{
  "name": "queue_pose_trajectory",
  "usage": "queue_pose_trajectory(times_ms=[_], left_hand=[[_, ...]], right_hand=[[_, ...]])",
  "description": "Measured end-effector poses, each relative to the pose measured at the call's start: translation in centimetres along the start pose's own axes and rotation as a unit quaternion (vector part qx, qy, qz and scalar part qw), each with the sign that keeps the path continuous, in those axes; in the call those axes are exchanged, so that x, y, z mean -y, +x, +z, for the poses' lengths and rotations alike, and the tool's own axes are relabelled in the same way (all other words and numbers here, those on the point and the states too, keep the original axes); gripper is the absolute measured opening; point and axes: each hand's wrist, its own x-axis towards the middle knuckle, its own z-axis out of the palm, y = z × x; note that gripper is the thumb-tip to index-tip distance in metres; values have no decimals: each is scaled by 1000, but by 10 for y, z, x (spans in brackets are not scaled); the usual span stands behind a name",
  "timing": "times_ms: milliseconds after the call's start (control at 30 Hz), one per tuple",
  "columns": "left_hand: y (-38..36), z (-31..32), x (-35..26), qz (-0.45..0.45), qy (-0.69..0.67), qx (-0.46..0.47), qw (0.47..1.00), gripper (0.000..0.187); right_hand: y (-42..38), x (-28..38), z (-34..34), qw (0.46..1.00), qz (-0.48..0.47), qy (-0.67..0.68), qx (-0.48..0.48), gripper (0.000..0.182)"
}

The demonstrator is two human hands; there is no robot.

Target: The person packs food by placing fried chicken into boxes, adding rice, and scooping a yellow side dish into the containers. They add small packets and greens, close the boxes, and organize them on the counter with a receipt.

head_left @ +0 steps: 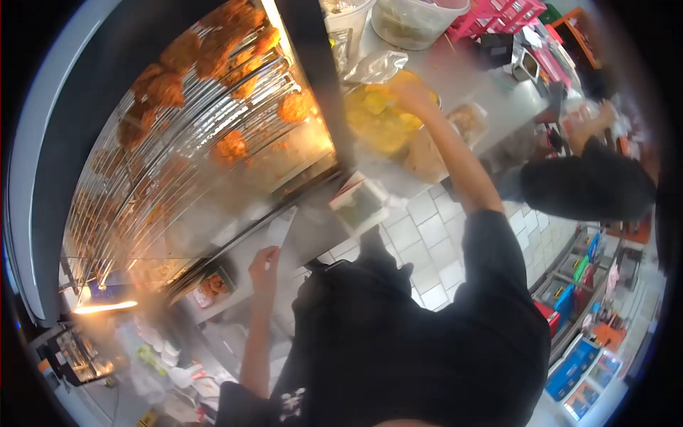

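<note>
My right hand (407, 94) reaches down into a large round bowl (384, 135) of yellow, slice-like pieces; its fingers are blurred against the yellow. Beside the bowl lies a clear bag (469, 122) with pale brown contents. My left hand (265, 263) is low in front of the cabinet, fingers curled in a pinch, and I cannot tell what is in them. A pale strip (283, 224) shows just beyond its fingertips. Between my hands, at the counter's edge, a white carton (358, 205) with a green panel stands tilted in this view.
A lit glass warming cabinet (306, 171) holds fried chicken (167, 87) on wire racks. Behind the bowl are a clear tub (420, 25) and pink baskets (501, 16). A co-worker's dark sleeve (587, 185) is at the right, above the tiled floor (430, 231).
</note>
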Motion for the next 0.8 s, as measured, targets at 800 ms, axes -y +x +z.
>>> queue_pose_trajectory(times_ms=[800], left_hand=[[150,244,-232,-318,-516,50,794,38]], right_hand=[[19,2,4,946,-285,-67,138,16]])
